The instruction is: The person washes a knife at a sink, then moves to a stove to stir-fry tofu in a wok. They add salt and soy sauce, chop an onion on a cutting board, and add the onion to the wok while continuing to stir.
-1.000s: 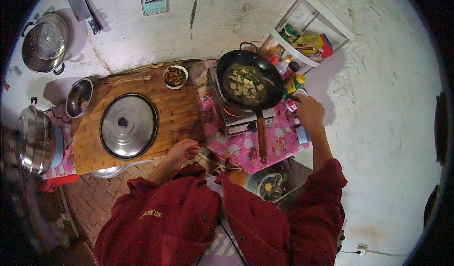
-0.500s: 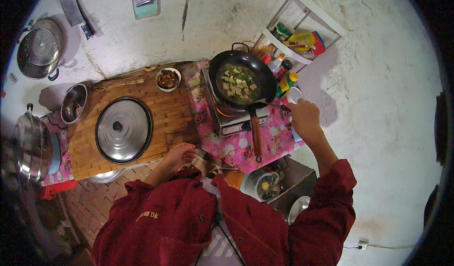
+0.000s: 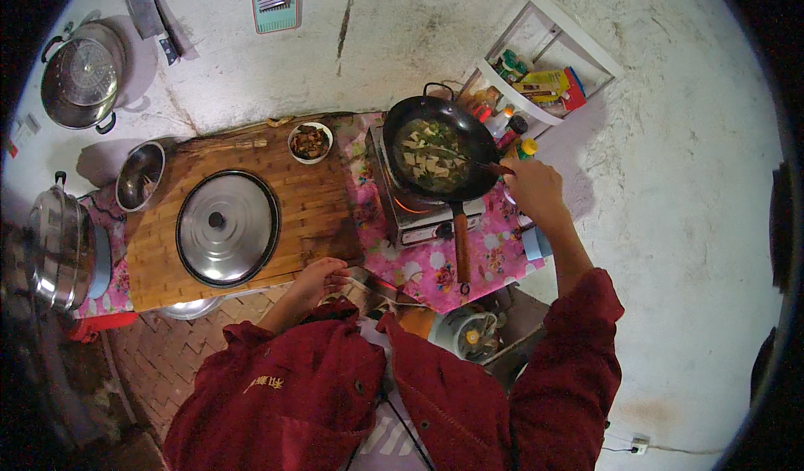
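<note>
My right hand [image 3: 533, 188] is closed around the brown handle of a cooking spatula [image 3: 497, 169]. Its metal end reaches into a black wok [image 3: 479, 129], where the tip is hard to make out among tofu pieces and greens [image 3: 429, 154] in broth. The wok sits on a portable gas stove [image 3: 419, 231] with an orange glow beneath, its wooden handle pointing toward me. By the near edge of the cutting board [image 3: 318, 211], my left hand [image 3: 322, 279] has its fingers curled together; what they hold, if anything, is hidden.
A metal pot lid [image 3: 226, 228] lies on the board, with a bowl of browned food [image 3: 310, 143] behind it. A steel bowl [image 3: 141, 176] and a stacked steamer pot [image 3: 60, 241] stand left. Bottles [image 3: 500, 121] and a white corner shelf [image 3: 544, 107] are right of the wok.
My right hand has shifted slightly, and the spatula now reaches into the wok, among the tofu. My left hand stays near the board's edge. The whole view has shifted a little.
</note>
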### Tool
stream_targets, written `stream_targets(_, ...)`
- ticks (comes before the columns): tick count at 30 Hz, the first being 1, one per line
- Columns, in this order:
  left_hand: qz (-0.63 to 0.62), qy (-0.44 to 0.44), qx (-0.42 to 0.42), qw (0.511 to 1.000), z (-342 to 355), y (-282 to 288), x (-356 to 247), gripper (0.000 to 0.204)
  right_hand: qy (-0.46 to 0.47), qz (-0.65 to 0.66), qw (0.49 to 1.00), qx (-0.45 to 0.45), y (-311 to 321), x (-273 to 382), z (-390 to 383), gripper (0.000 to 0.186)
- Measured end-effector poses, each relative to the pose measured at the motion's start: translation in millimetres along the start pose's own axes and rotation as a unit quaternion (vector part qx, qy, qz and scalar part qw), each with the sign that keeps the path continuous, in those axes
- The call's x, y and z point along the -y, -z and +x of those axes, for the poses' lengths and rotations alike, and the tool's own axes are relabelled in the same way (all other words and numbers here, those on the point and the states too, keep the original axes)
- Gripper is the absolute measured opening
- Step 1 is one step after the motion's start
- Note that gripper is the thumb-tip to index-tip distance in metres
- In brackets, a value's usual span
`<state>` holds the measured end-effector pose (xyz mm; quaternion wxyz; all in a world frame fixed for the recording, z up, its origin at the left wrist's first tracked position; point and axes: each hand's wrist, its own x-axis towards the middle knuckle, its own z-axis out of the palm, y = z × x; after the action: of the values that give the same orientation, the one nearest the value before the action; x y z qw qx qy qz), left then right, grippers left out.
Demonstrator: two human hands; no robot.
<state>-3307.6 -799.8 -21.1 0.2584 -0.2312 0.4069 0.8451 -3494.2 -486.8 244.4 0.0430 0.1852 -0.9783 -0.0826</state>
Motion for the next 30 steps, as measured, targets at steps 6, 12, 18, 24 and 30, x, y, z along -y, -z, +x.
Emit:
stream_targets(6,0.005,0.001,0.006,1.0,5,3,-2,0.021,0.009,0.062,0.995,-0.072,-43,-11,29,0.027)
stream_targets(12,0.003,-0.005,-0.007,1.0,5,3,-3,0.018,-0.032,0.121,0.991,-0.051,-42,6,42,0.029)
stream_targets(18,0.01,-0.013,0.003,1.0,7,1,-3,0.017,-0.08,0.107,0.99,-0.037,-48,-1,50,0.03)
stream_targets(24,0.021,-0.01,-0.002,1.0,12,3,0,0.018,-0.064,0.117,0.989,-0.061,-51,-9,47,0.03)
stream_targets(30,0.002,-0.005,0.017,1.0,17,-1,0,0.019,-0.064,0.16,0.984,-0.051,-60,-6,42,0.028)
